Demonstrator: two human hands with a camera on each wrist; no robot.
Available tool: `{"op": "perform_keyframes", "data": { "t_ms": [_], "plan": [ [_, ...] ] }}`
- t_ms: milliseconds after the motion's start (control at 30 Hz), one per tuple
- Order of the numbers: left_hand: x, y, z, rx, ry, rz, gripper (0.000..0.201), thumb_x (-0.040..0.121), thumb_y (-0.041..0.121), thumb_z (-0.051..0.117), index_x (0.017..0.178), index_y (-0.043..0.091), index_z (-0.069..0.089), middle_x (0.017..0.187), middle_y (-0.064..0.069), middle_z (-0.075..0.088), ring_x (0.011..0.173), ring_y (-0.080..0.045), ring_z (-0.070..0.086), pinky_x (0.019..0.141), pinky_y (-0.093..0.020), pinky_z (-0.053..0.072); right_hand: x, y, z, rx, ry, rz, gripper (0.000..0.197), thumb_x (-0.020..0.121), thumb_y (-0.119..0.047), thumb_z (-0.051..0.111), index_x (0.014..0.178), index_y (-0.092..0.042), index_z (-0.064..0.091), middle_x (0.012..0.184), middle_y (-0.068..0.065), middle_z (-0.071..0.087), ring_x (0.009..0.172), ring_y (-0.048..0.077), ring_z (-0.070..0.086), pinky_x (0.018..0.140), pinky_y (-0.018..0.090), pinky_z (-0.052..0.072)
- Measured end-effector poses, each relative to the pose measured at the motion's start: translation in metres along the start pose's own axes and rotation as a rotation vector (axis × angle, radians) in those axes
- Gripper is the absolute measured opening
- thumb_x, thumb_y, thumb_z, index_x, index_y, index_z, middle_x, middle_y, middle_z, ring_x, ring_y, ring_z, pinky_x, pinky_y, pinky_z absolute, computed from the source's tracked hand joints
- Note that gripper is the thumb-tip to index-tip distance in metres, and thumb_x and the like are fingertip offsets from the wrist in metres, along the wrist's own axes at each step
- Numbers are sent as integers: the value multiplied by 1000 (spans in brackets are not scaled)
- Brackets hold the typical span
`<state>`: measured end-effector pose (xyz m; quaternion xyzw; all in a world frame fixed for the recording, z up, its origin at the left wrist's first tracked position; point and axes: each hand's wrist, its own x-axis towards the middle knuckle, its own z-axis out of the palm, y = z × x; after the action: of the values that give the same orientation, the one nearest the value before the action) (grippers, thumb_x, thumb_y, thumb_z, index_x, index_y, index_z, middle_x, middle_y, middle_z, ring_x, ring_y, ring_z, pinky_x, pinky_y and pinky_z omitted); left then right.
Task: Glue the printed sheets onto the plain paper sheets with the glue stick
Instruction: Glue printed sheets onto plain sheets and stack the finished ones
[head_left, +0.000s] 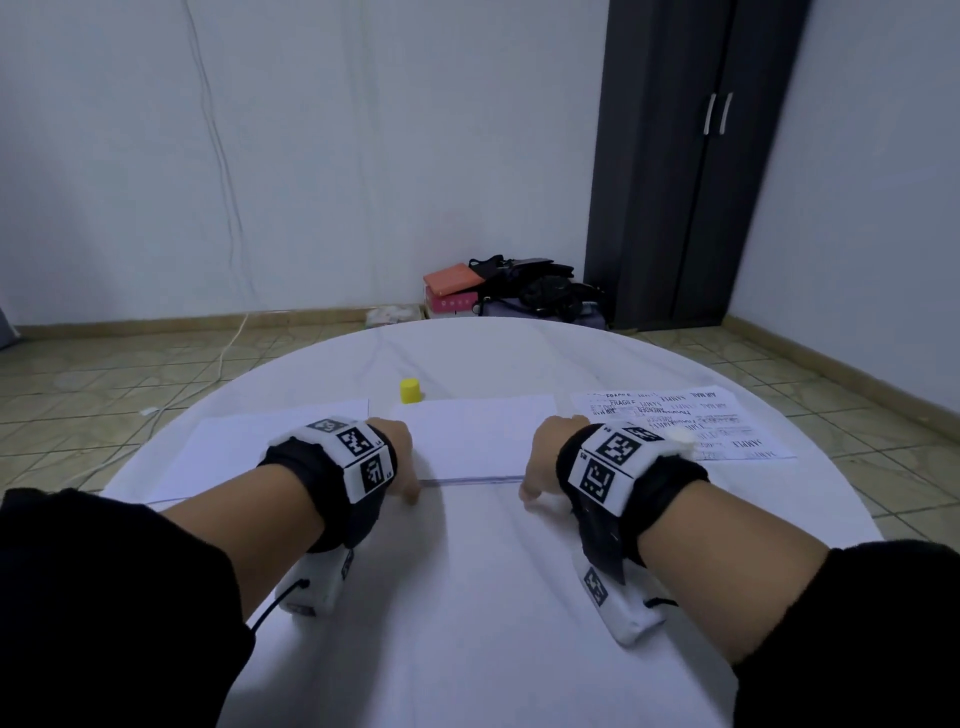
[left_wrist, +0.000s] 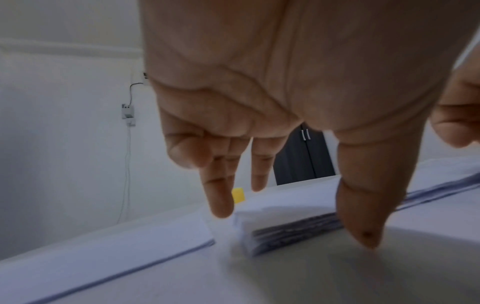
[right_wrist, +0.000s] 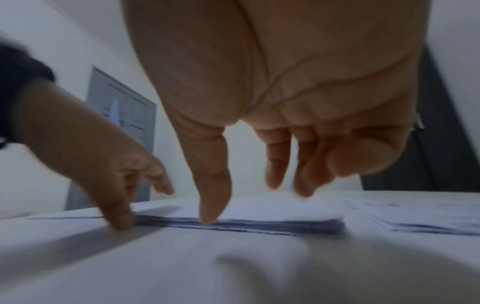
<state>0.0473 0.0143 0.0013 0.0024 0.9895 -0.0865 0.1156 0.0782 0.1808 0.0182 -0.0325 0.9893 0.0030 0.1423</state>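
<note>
A stack of plain white sheets (head_left: 472, 436) lies mid-table on the round white table (head_left: 467, 597). My left hand (head_left: 402, 470) is at the stack's near-left corner and my right hand (head_left: 537, 470) at its near-right corner, both with straight fingers pointing down. In the wrist views each thumb (left_wrist: 363, 226) (right_wrist: 210, 205) touches the stack's near edge (right_wrist: 259, 223) while the fingers (left_wrist: 221, 201) (right_wrist: 278, 176) hover over its top. A second plain pile (head_left: 249, 441) lies to the left. Printed sheets (head_left: 717, 421) lie to the right. The yellow glue stick (head_left: 410, 391) stands behind the stacks.
A dark wardrobe (head_left: 691, 156) stands at the back right. Bags and boxes (head_left: 509, 291) sit on the tiled floor by the wall. A white cable (head_left: 228, 343) runs down the wall and across the floor at left.
</note>
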Motion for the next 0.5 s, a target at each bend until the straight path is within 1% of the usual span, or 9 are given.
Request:
{"op": "perform_keyframes", "data": {
  "t_ms": [33, 67, 133, 200, 233, 300, 367, 400, 500],
  "plan": [
    [-5, 4, -1, 7, 10, -5, 61, 82, 46, 67, 128, 10, 49, 129, -9, 52, 114, -26, 55, 82, -31, 44, -5, 0, 3, -38, -24, -4, 32, 88, -32, 63, 71, -9, 48, 89, 3, 61, 88, 21, 61, 70, 24, 44],
    [-11, 9, -3, 12, 25, -1, 61, 81, 47, 67, 127, 12, 50, 128, -9, 50, 113, -26, 55, 83, -32, 44, -12, 1, 5, -53, -50, -16, 37, 89, -35, 62, 68, -10, 43, 80, 3, 57, 84, 22, 58, 70, 26, 42],
    [-20, 22, -5, 13, 53, 42, 63, 81, 48, 66, 130, 13, 49, 131, -9, 47, 115, -26, 54, 86, -33, 44, -30, 3, 8, 2, -117, -30, 40, 85, -38, 64, 62, -11, 45, 62, 1, 50, 60, 20, 52, 58, 24, 41],
    [-25, 39, -5, -7, 42, 102, 65, 82, 48, 65, 133, 12, 48, 134, -9, 46, 118, -26, 52, 92, -34, 45, -43, 13, 18, 14, -182, -35, 38, 82, -37, 66, 58, -11, 50, 54, 0, 51, 46, 16, 47, 49, 22, 38],
    [-27, 49, -5, -14, 38, 139, 65, 82, 48, 64, 134, 12, 48, 134, -9, 47, 119, -27, 52, 95, -35, 45, -47, 19, 24, -12, -203, -43, 37, 81, -36, 65, 57, -12, 50, 54, -1, 52, 47, 15, 48, 47, 21, 38],
    [-30, 71, -6, -34, 43, 220, 62, 84, 47, 63, 134, 12, 49, 135, -9, 47, 121, -27, 50, 98, -36, 44, -55, 34, 32, -76, -221, -70, 34, 83, -36, 61, 60, -13, 51, 59, -2, 52, 58, 18, 52, 48, 21, 36],
    [-32, 91, -8, -46, 43, 302, 58, 86, 44, 62, 135, 15, 49, 138, -6, 47, 124, -26, 47, 101, -35, 42, -62, 51, 36, -118, -241, -83, 27, 83, -36, 59, 69, -14, 56, 68, -2, 56, 73, 19, 54, 50, 20, 36],
    [-30, 101, -9, -51, 50, 338, 56, 87, 42, 61, 136, 17, 49, 139, -5, 47, 126, -25, 46, 102, -34, 40, -64, 60, 37, -121, -250, -81, 22, 82, -36, 60, 75, -15, 59, 72, -2, 58, 76, 19, 55, 52, 20, 36],
    [-20, 124, -15, -75, 71, 400, 49, 92, 38, 55, 138, 23, 46, 143, -1, 45, 131, -21, 41, 103, -30, 35, -69, 91, 33, -143, -314, -35, 15, 78, -33, 63, 82, -19, 61, 70, -3, 56, 68, 18, 52, 52, 19, 35]
  ]
}}
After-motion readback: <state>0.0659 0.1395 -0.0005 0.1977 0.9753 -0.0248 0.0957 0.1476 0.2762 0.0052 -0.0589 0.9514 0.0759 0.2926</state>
